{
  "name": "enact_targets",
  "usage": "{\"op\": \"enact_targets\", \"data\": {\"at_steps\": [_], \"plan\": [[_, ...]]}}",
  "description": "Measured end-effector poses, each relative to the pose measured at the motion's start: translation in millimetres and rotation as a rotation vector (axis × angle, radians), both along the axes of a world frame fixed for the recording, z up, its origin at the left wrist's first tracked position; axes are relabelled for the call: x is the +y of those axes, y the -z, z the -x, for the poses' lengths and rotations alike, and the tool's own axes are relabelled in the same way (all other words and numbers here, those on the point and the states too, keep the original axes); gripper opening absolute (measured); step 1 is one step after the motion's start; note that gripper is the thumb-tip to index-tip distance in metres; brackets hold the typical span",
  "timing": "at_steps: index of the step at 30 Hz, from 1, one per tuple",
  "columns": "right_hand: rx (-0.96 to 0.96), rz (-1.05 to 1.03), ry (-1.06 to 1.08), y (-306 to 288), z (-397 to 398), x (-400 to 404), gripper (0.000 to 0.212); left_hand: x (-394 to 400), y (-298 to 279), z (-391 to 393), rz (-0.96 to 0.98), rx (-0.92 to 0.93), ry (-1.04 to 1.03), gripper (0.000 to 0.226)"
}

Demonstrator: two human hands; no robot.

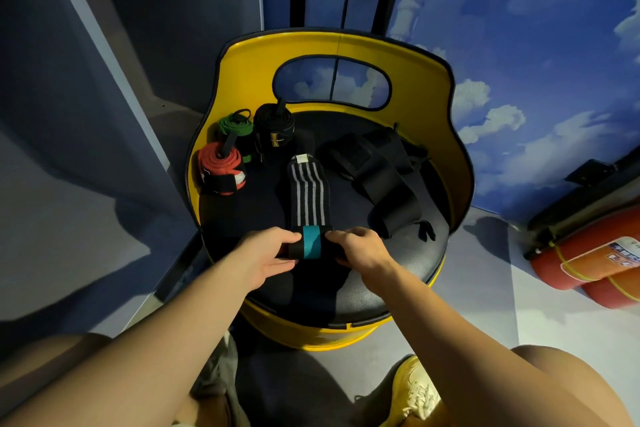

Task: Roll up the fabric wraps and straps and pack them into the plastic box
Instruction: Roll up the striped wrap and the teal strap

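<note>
— While both hands sit at the near edge of the seat, what do they hold?

— The left hand [266, 255] and the right hand [360, 251] close on the two ends of one striped wrap [308, 194]. Its rolled near end, crossed by a teal band [310, 242], lies between them, fingers curled over the top and thumbs underneath. Neither hand is spread wide; both pinch the roll.

— And the remainder of that wrap?

— It runs flat away from the hands across the black seat cushion [367, 291], grey stripes lengthwise, ending at a small pale tag at the far tip.

— What lies to the left of it?

— Three rolls standing near the yellow chair [457, 163] wall: a red roll [221, 166] nearest, a green roll [235, 128] behind it, and a black roll [273, 126] with a yellow mark just beside the green one. All three are well apart from the hands.

— To the right?

— A loose heap of black straps [377, 177], unrolled, overlapping each other, one tail reaching toward the right hand without touching it.

— Is the plastic box visible?

— It cannot be made out anywhere in view.

— Anything beyond the chair?

— A wall painted with sky and clouds, and red fire extinguishers [588, 260] lying on the floor at right. A yellow shoe [415, 392] shows at the bottom.
</note>
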State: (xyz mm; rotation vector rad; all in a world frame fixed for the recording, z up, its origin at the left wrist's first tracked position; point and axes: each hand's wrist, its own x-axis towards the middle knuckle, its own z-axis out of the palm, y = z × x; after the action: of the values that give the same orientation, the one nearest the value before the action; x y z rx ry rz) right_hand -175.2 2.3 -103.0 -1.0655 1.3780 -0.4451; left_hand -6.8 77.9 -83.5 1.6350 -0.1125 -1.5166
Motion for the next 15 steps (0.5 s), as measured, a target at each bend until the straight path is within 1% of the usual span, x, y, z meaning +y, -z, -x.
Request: {"op": "enact_targets", "data": {"at_steps": [3, 6, 9, 13, 15], "plan": [[0.04, -0.055, -0.041, -1.4, 1.4, -0.5, 0.028, 0.8, -0.5, -2.3, -0.007, -0.003, 0.025, 0.035], [0.034, -0.125, -0.041, -7.6, 0.9, -5.4, 0.027, -2.4, -3.6, -0.5, -0.004, -0.011, 0.046, 0.039], [0.024, -0.102, -0.059, -9.6, 1.2, -6.9, 0.026, -5.4, -1.9, -0.9, 0.016, -0.061, 0.082, 0.048], [-0.05, -0.103, -0.17, -16.5, 6.7, -8.8, 0.024, -3.9, 1.2, -11.2, 0.014, -0.106, 0.133, 0.05], [-0.093, -0.061, -0.145, -18.8, 5.7, -14.3, 0.021, -2.7, 2.4, -14.1, 0.006, -0.135, 0.163, 0.048]]}}
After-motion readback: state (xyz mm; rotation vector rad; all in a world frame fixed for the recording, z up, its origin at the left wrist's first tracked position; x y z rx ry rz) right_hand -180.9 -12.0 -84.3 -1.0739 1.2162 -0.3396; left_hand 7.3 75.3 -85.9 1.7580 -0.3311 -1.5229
